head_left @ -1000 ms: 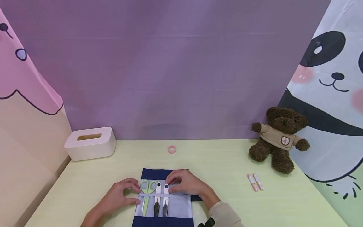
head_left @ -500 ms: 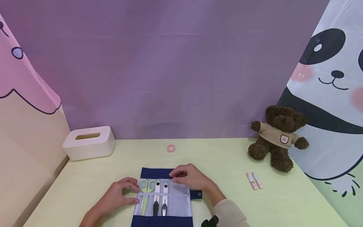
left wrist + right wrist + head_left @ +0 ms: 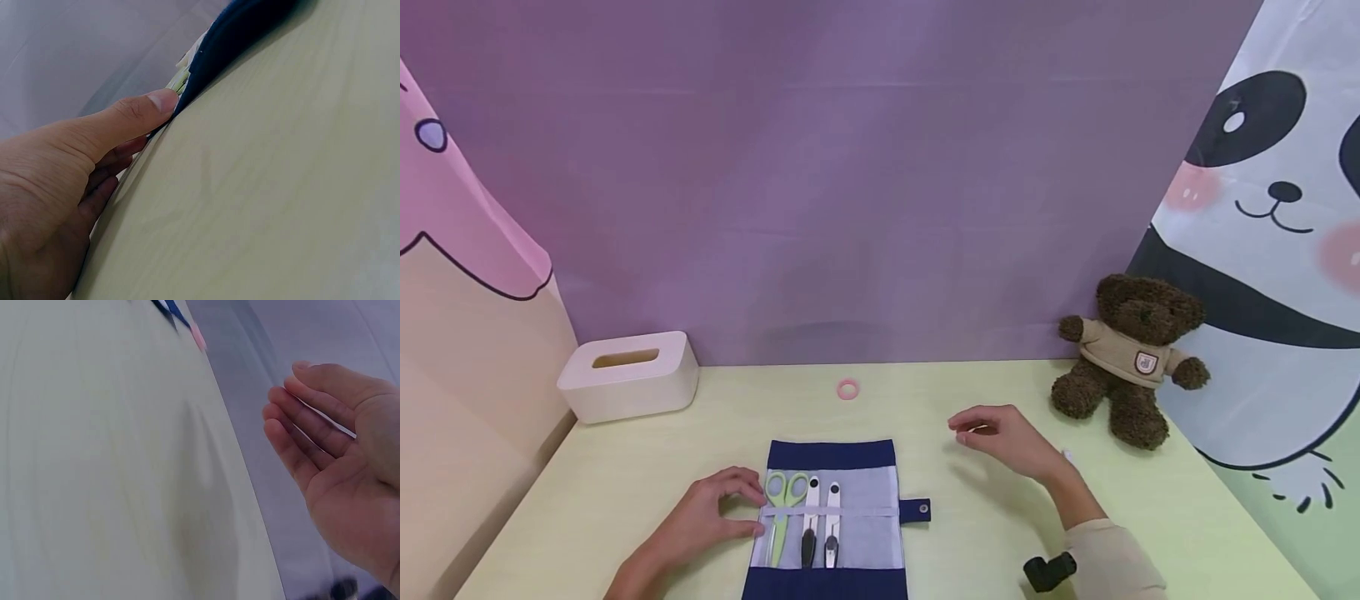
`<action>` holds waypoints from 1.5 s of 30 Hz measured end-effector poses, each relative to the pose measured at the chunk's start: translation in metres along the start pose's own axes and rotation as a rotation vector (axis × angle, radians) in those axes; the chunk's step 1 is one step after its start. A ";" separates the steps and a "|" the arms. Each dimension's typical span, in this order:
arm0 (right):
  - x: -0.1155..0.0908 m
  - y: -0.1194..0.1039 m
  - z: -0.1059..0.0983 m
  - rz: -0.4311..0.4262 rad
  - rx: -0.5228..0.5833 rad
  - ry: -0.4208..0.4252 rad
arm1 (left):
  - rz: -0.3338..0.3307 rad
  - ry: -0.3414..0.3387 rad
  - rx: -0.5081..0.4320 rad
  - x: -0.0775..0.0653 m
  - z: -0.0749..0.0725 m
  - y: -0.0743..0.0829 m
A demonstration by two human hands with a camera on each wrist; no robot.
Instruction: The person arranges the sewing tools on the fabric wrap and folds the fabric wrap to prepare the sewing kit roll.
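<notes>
A navy fabric tool roll (image 3: 869, 533) lies unfolded in the head view, with a pale grey inside and a snap tab at its right. Under its elastic band sit light green scissors (image 3: 777, 533) and two slim white tools with dark lower ends, the left one (image 3: 811, 508) and the right one (image 3: 832, 508); their kind is unclear. My left hand (image 3: 711, 515) rests with thumb and fingertips at the roll's left edge, the thumb touching it in the left wrist view. My right hand (image 3: 1011, 437) hovers over the table right of the roll, holding nothing, fingers loosely bent.
A pink ring (image 3: 847, 389), like a tape roll, lies behind the tool roll. A white tissue box (image 3: 632, 379) stands back left, and a brown teddy bear (image 3: 1135, 358) sits back right. Only a white bit (image 3: 1067, 456) shows beyond my right wrist.
My right hand has left the right white tool, lifted away and moved right past the roll, covering most of the two pink-white sticks. My left hand stays at the roll's edge.
</notes>
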State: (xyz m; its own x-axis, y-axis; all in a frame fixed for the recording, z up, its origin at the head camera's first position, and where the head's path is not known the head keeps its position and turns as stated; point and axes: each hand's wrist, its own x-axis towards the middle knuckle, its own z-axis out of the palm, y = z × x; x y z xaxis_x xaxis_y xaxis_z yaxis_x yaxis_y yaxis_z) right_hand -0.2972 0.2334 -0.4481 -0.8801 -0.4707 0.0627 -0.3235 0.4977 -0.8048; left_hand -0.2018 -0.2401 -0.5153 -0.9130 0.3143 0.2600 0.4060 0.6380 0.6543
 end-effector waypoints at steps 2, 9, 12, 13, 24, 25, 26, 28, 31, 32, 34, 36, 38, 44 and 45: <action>-0.010 0.007 -0.013 0.025 -0.004 0.027 | -0.001 0.006 -0.001 0.000 0.000 -0.001; -0.049 0.037 -0.054 0.111 0.012 0.120 | -0.002 0.007 -0.016 0.000 0.001 -0.002; -0.064 0.052 -0.068 0.149 -0.041 0.179 | -0.012 0.004 -0.017 0.000 0.001 -0.001; -0.069 0.057 -0.072 0.165 -0.055 0.204 | -0.012 0.003 -0.017 0.000 0.000 -0.001; -0.091 0.100 -0.084 0.268 -0.090 0.263 | 0.023 0.009 -0.038 0.000 -0.002 0.002; -0.091 0.101 -0.084 0.262 -0.097 0.265 | 0.024 0.009 -0.038 0.000 -0.002 0.002; -0.090 0.102 -0.083 0.258 -0.094 0.265 | 0.026 0.009 -0.037 0.000 -0.001 0.001; -0.091 0.103 -0.082 0.243 -0.104 0.258 | 0.029 0.012 -0.036 0.000 -0.001 0.001; -0.091 0.105 -0.080 0.229 -0.116 0.249 | 0.028 0.018 -0.034 0.000 0.000 0.001; -0.091 0.106 -0.080 0.226 -0.122 0.246 | 0.026 0.017 -0.034 0.000 0.000 0.001; -0.091 0.107 -0.079 0.211 -0.139 0.246 | 0.021 0.018 -0.029 0.000 0.000 0.001; -0.091 0.108 -0.078 0.184 -0.157 0.245 | 0.017 0.019 -0.025 -0.001 0.000 0.001; -0.090 0.110 -0.077 0.157 -0.186 0.248 | 0.012 0.017 -0.023 -0.001 0.001 0.000; -0.089 0.113 -0.075 0.131 -0.249 0.271 | 0.009 0.010 -0.029 -0.001 0.000 0.001; -0.089 0.113 -0.075 0.137 -0.248 0.274 | 0.009 0.008 -0.028 0.000 0.000 0.002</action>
State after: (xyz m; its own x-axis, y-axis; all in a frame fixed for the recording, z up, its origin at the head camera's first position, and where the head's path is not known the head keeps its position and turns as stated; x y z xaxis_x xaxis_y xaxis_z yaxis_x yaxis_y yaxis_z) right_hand -0.2815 0.3862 -0.5008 -0.9703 -0.1926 0.1465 -0.2412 0.7194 -0.6513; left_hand -0.2007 -0.2393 -0.5141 -0.9097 0.3141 0.2718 0.4130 0.6149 0.6718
